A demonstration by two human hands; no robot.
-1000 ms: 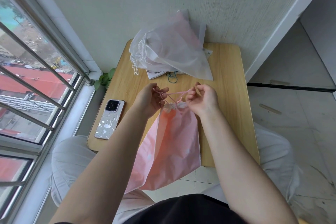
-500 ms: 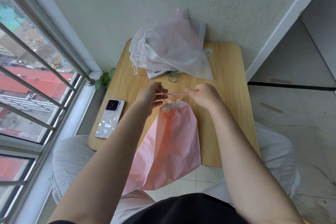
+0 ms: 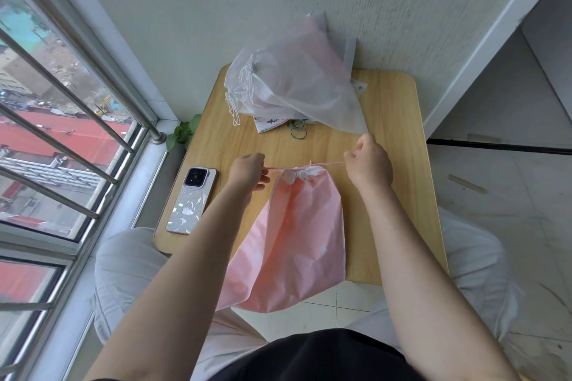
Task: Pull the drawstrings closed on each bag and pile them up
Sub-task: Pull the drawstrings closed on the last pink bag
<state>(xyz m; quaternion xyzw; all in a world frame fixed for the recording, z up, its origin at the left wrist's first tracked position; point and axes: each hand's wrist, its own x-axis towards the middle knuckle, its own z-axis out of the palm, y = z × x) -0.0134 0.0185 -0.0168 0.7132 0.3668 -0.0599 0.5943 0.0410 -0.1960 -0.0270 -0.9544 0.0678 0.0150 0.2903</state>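
Both hands are held apart above a small wooden tabletop (image 3: 402,139), each pinching one end of a thin pink drawstring (image 3: 328,163) that runs taut in a nearly straight line between them. From the person's own side, the left hand (image 3: 249,172) has its fingers curled on the cord's left end, and the right hand (image 3: 370,165) grips the right end a little farther out from the bag.

Midway between the two hands sits the gathered mouth of a soft pink plastic drawstring bag (image 3: 297,235). The mouth is puckered into a tight bunch, so this bag looks closed or very nearly so. Its long axis runs from the mouth back toward the person, and its bottom end hangs off the near edge of the tabletop, above the lap. The cord crosses that axis at right angles, so any further pull goes straight outward to either side. The left hand is the nearer of the two to the mouth.

Left of the left arm, a phone in a pale patterned case (image 3: 192,199) lies face down on the tabletop.

Farther away, against the wall, a heap of translucent white drawstring bags (image 3: 294,86) is piled, with white cords dangling at its left side. This seems to be the pile where the pink bag belongs next; it lies straight ahead of the hands, well apart from them. A small green loop of cord (image 3: 298,131) lies just in front of the heap.
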